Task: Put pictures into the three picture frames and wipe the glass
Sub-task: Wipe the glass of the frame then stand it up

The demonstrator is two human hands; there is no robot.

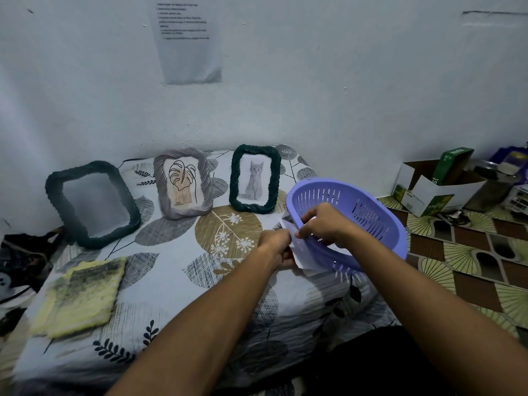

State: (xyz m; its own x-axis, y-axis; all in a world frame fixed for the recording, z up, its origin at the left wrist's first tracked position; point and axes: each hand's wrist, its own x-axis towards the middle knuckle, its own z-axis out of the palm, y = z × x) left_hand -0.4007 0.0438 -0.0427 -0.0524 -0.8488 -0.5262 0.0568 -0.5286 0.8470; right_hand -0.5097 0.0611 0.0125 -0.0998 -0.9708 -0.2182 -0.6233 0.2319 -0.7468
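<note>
Both hands are at the purple plastic basket (371, 224), which sits tipped up on the leaf-print sheet (183, 281). The left hand (275, 248) pinches a white paper (297, 252) at the basket's near rim, and the right hand (324, 222) curls over that rim, fingers on the same paper. Past the left hand stand the cat frame (255, 178) and leaf-drawing frame (183, 186). Further left leans the empty dark frame (93, 204), with the yellow cloth (80, 298) nearer.

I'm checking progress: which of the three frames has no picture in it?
The leftmost dark frame; the grey frame shows a leaf drawing, the dark green frame a cat.
</note>
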